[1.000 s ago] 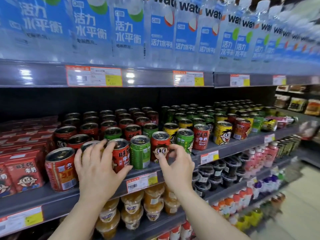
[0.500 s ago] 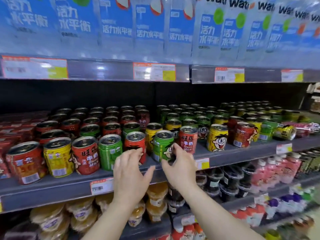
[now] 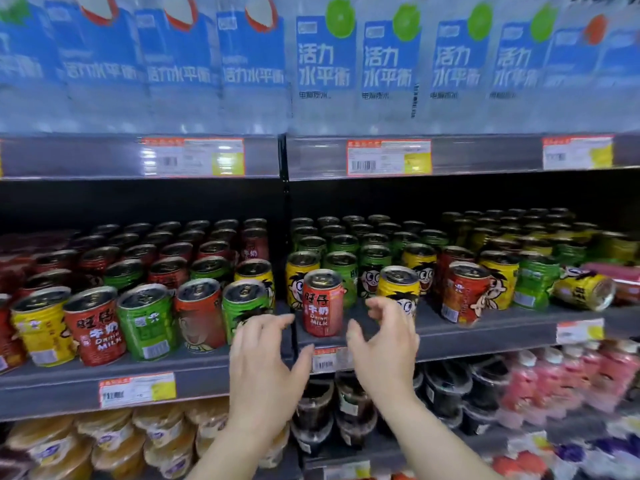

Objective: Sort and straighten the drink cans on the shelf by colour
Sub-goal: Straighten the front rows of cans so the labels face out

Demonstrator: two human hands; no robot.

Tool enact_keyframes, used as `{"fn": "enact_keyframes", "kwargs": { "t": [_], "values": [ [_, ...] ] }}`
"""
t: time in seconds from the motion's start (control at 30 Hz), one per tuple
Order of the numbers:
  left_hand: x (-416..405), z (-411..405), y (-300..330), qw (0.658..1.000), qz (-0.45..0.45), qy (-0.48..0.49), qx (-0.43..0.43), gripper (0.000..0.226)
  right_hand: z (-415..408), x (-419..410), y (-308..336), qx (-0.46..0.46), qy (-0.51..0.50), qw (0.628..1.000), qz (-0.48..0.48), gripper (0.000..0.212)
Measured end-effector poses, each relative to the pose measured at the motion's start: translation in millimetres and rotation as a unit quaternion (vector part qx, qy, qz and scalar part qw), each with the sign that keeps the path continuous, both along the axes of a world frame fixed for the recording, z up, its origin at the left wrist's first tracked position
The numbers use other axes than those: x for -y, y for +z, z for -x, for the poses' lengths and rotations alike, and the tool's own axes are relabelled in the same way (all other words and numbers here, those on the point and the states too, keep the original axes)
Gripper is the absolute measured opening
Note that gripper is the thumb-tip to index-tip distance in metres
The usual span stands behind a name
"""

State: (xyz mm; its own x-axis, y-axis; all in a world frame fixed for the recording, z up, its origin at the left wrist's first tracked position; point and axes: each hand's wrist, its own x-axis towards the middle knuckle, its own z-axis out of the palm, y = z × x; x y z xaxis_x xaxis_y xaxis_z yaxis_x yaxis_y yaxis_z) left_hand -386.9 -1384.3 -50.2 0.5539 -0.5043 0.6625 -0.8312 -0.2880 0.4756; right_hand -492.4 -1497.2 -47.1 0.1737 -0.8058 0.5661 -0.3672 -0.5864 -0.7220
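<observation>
Cans of milk drink crowd the grey metal middle shelf [image 3: 207, 370] across the centre of the frame, red, green and yellow mixed together. The front row at lower left reads, left to right: one yellow cartoon-face can [image 3: 41, 327], one red can lettered "DRINK MILK" [image 3: 97, 325], one green ribbed can [image 3: 147, 322], one plain-sided red can [image 3: 201, 315], then one green can with a cartoon face [image 3: 246, 308] just left of the shelf's upright divider. Right of the divider a second red "DRINK MILK" can [image 3: 322, 303] stands alone and upright at the shelf front, centre frame.

The left hand [image 3: 265, 368] is raised below and left of that can, fingers [image 3: 277, 322] spread and loosely bent, gripping nothing. The right hand [image 3: 384, 344] is raised just right of it, fingers [image 3: 379, 308] curved, thumb apart, also holding nothing; behind it stands a yellow can with a boy's face [image 3: 398, 289].

Farther right, one yellow can lying on its side [image 3: 585, 292] rests near the right edge.

Along the top, clear water bottles with blue labels [image 3: 325, 60] carry Chinese characters. White and orange price tags [image 3: 388, 157] sit on the shelf edges; their print is too blurred to read.
</observation>
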Motion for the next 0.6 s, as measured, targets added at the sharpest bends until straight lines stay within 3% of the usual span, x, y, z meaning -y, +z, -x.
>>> {"fn": "enact_keyframes", "kwargs": {
  "t": [0.13,0.23,0.37,0.6],
  "values": [
    [29,18,1,0.997,0.016,-0.073,-0.008,0.047,26,24,-1,-0.003,-0.138,0.988,-0.067,0.054],
    [45,27,-1,0.994,0.021,-0.106,-0.013,0.046,42,37,1,-0.096,-0.15,0.979,-0.101,0.075],
    [63,41,3,0.988,0.036,-0.148,-0.019,0.046,50,42,3,-0.109,-0.118,0.982,-0.097,0.066],
    [103,90,8,0.974,0.037,-0.225,-0.008,0.047,115,69,13,-0.08,-0.189,0.974,-0.095,0.052]
  ]
}}
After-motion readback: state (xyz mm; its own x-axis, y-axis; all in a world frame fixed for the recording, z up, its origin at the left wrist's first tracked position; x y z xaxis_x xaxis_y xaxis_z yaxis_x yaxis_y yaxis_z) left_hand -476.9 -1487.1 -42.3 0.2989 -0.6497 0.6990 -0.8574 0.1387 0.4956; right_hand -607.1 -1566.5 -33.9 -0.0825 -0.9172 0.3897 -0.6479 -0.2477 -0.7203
